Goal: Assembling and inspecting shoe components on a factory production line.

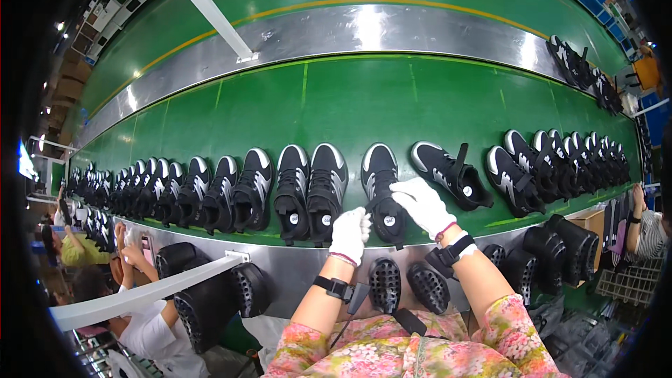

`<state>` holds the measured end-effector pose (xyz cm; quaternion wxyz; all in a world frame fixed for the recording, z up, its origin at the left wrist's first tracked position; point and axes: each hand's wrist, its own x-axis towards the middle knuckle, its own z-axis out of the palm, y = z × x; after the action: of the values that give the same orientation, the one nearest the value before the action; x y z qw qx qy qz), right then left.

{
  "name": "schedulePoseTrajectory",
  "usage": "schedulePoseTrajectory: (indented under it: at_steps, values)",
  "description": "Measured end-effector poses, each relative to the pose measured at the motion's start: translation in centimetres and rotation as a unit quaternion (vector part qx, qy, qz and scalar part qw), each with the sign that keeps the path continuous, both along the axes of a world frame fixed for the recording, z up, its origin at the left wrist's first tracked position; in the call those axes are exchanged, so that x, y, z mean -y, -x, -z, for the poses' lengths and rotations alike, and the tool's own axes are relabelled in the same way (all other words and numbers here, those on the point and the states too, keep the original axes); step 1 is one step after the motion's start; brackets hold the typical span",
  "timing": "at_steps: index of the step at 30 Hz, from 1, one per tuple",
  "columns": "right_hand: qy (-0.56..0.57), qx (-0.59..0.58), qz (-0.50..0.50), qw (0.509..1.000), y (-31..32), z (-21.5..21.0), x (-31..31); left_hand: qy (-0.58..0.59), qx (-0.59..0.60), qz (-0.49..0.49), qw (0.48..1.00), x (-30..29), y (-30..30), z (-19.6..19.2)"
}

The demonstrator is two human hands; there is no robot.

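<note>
Between my two white-gloved hands stands a black sneaker point(379, 165) with a silver toe, its toe pointing away from me and a round white label inside. My left hand point(349, 234) has its fingers closed at the left side of the shoe opening, where the shoe's dark strap seems to meet the fingertips. The fingers of my right hand point(421, 206) are bent together against the right side of the shoe's upper, by the strap; their tips are partly hidden. Just right of it, another sneaker point(448, 171) lies angled with its strap point(460, 157) sticking up.
A long row of sneakers point(252, 185) runs left along the green belt point(350, 98); more sneakers point(525, 175) stand at right. Black dimpled pieces point(385, 284) line the steel ledge point(280, 259). A white bar point(154, 292) crosses at lower left, near co-workers point(150, 325).
</note>
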<state>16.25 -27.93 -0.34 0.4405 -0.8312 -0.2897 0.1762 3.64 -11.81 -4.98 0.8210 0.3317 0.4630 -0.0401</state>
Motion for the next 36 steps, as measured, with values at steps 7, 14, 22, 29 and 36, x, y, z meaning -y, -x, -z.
schedulePoseTrajectory:
  at_steps: [7, 14, 22, 29, 36]
  values:
    - [0.009, 0.009, 0.013, 1.0, 0.5, 0.5, 0.5, -0.028, -0.003, 0.058, 0.998, 2.2, -0.3, 0.6]
    - [0.015, 0.115, 0.05, 0.992, 2.2, -5.3, 6.1, -0.371, 0.065, 0.126, 0.918, 1.4, 3.1, 1.7]
    - [0.144, 0.035, 0.022, 0.989, 11.7, -9.2, 16.4, -0.654, -0.031, 0.302, 0.693, 1.5, -2.1, -2.4]
    - [0.168, 0.076, -0.057, 0.981, 17.4, -8.8, 19.3, -0.769, 0.018, 0.242, 0.591, 1.6, -2.0, -3.7]
    - [0.211, 0.155, -0.127, 0.957, 19.8, -4.6, 19.5, -0.801, 0.159, 0.206, 0.539, 5.6, 3.2, -5.5]
